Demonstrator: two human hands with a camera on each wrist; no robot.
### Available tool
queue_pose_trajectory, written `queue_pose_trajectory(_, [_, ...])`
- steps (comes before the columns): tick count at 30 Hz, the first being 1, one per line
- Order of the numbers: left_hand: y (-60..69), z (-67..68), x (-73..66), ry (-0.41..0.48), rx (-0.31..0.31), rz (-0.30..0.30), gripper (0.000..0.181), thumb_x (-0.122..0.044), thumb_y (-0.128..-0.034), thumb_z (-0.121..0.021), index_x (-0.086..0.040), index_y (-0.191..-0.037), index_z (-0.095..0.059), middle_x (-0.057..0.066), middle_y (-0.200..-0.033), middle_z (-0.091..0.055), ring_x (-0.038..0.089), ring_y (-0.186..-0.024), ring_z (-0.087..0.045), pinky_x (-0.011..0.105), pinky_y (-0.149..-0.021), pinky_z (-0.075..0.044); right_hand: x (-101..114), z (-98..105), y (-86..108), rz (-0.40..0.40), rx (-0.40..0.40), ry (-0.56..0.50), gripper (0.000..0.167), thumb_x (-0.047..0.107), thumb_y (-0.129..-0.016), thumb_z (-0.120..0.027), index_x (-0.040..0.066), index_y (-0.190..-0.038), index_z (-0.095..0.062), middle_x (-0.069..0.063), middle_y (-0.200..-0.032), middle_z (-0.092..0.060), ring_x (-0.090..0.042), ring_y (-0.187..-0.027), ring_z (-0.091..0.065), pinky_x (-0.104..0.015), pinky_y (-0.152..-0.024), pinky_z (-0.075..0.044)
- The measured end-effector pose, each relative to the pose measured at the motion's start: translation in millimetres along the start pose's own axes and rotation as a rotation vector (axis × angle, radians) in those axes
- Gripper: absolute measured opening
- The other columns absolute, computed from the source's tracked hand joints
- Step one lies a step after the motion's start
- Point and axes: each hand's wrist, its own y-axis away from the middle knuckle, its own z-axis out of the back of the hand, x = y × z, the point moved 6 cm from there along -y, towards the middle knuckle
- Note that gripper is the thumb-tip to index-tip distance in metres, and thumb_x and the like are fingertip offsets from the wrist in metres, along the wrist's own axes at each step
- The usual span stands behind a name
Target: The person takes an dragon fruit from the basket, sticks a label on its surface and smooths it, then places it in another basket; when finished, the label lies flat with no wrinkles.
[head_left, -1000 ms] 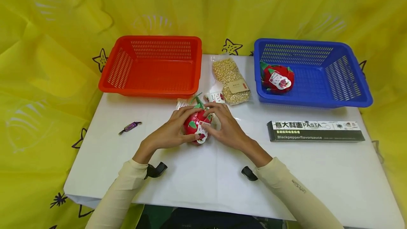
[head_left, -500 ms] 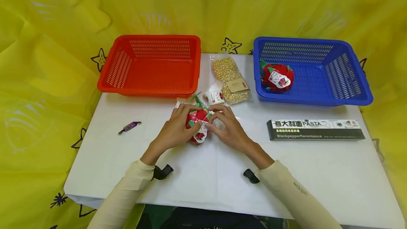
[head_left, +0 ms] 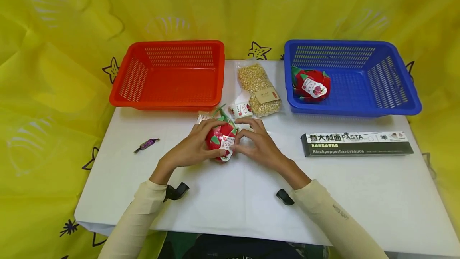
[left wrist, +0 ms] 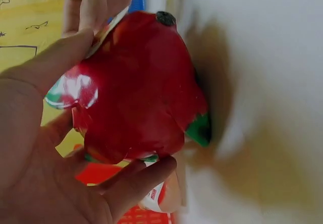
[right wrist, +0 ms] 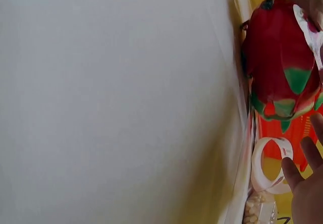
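Observation:
A red toy dragon fruit (head_left: 215,134) with green leaf tips and a white paper label (head_left: 227,142) is near the middle of the table. My left hand (head_left: 194,147) grips it from the left, fingers around the back and thumb at the front beside the label. On the other side, my right hand (head_left: 260,147) has thumb and index fingertips together at the label's right edge. Its other fingers are spread past the fruit in the right wrist view. The left wrist view shows the fruit's smooth underside (left wrist: 146,77) with a dark round end.
Behind the fruit lie a small white labelled band (head_left: 241,110) and a bag of corn kernels (head_left: 260,91). A red basket (head_left: 167,105) stands at the left. A blue basket (head_left: 359,109) at the right contains another dragon fruit (head_left: 312,86). A pasta box (head_left: 355,144) and a wrapped candy (head_left: 147,144) lie at the sides.
My left thumb has shifted off the label's upper part to lower on the fruit. The right thumb and index have drawn in to the label's edge. The fruit has turned slightly.

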Motion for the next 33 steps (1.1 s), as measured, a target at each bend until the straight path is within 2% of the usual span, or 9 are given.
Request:
queue_pose_trajectory(5, [-0.3,1.7,2.7,0.015,0.022,-0.015,0.084,-0.035,-0.0900,-0.087,-0.030,-0.160,-0.041,0.007,-0.170,-0.030,0.034,-0.146,-0.032,0.061,-0.110,-0.048,4.9,-5.4,0.1,0.046,0.061,0.053,0.029,0.033,-0.083,-0.094,0.026,-0.085,-0.066,-0.006,-0.152,-0.052,-0.031,-0.141,-0.038,-0.058,-0.112,-0.041])
queue_pose_trajectory(11, [0.2,-1.6,2.1,-0.015,0.003,-0.017,0.094,-0.038,-0.0845,-0.092,-0.030,-0.161,-0.038,0.006,-0.169,-0.030,0.033,-0.143,-0.033,0.057,-0.106,-0.052,5.5,-4.0,-0.2,0.107,0.062,0.131,0.029,0.031,-0.081,-0.095,0.026,-0.090,-0.068,-0.007,-0.154,-0.051,-0.031,-0.142,-0.040,-0.057,-0.114,-0.041])
queue_pose_trajectory(13, [1.1,-4.0,1.2,-0.038,-0.002,-0.014,0.098,-0.040,-0.0829,-0.093,-0.030,-0.161,-0.035,0.005,-0.168,-0.029,0.032,-0.143,-0.032,0.055,-0.104,-0.054,6.1,-2.5,0.6,0.121,0.044,0.120,0.027,0.029,-0.081,-0.095,0.025,-0.090,-0.070,-0.007,-0.153,-0.052,-0.031,-0.140,-0.041,-0.057,-0.113,-0.042])
queue_pose_trajectory(17, [1.7,-7.5,-0.3,-0.073,-0.013,-0.013,0.099,-0.043,-0.0839,-0.091,-0.032,-0.161,-0.031,0.002,-0.167,-0.028,0.031,-0.143,-0.031,0.054,-0.101,-0.055,9.0,1.7,0.8,0.127,-0.010,0.032,0.018,0.021,-0.085,-0.092,0.024,-0.093,-0.076,-0.007,-0.149,-0.056,-0.031,-0.138,-0.043,-0.056,-0.112,-0.042])
queue_pose_trajectory(21, [1.1,-7.5,-1.2,-0.070,-0.007,-0.016,0.098,-0.045,-0.0853,-0.090,-0.033,-0.162,-0.030,0.001,-0.167,-0.027,0.030,-0.141,-0.032,0.053,-0.099,-0.054,8.8,2.2,-1.4,0.098,-0.015,-0.035,0.011,0.018,-0.090,-0.087,0.023,-0.095,-0.079,-0.006,-0.150,-0.056,-0.031,-0.139,-0.041,-0.055,-0.115,-0.038])
queue_pose_trajectory(24, [0.4,-6.3,-0.7,-0.057,0.000,-0.019,0.089,-0.046,-0.0904,-0.084,-0.032,-0.161,-0.032,0.002,-0.166,-0.029,0.030,-0.139,-0.034,0.053,-0.100,-0.054,6.5,2.3,-2.0,0.074,-0.005,-0.045,0.011,0.016,-0.090,-0.087,0.022,-0.093,-0.079,-0.006,-0.150,-0.056,-0.031,-0.140,-0.039,-0.055,-0.116,-0.035])
queue_pose_trajectory(28, [0.0,-5.1,0.5,-0.038,-0.020,-0.013,0.075,-0.043,-0.0983,-0.076,-0.030,-0.160,-0.035,0.003,-0.164,-0.033,0.030,-0.136,-0.035,0.053,-0.101,-0.055,5.2,2.6,-1.9,0.064,-0.008,-0.043,0.011,0.016,-0.088,-0.088,0.020,-0.093,-0.080,-0.007,-0.148,-0.059,-0.032,-0.140,-0.040,-0.056,-0.118,-0.034])
queue_pose_trajectory(33, [-1.1,-8.0,-0.9,-0.022,-0.040,0.002,0.069,-0.038,-0.1006,-0.072,-0.027,-0.159,-0.036,0.008,-0.160,-0.036,0.033,-0.136,-0.037,0.055,-0.100,-0.057,2.5,1.9,-0.9,0.053,-0.056,-0.071,0.010,0.013,-0.089,-0.088,0.016,-0.092,-0.079,-0.009,-0.144,-0.062,-0.032,-0.138,-0.044,-0.055,-0.118,-0.034])
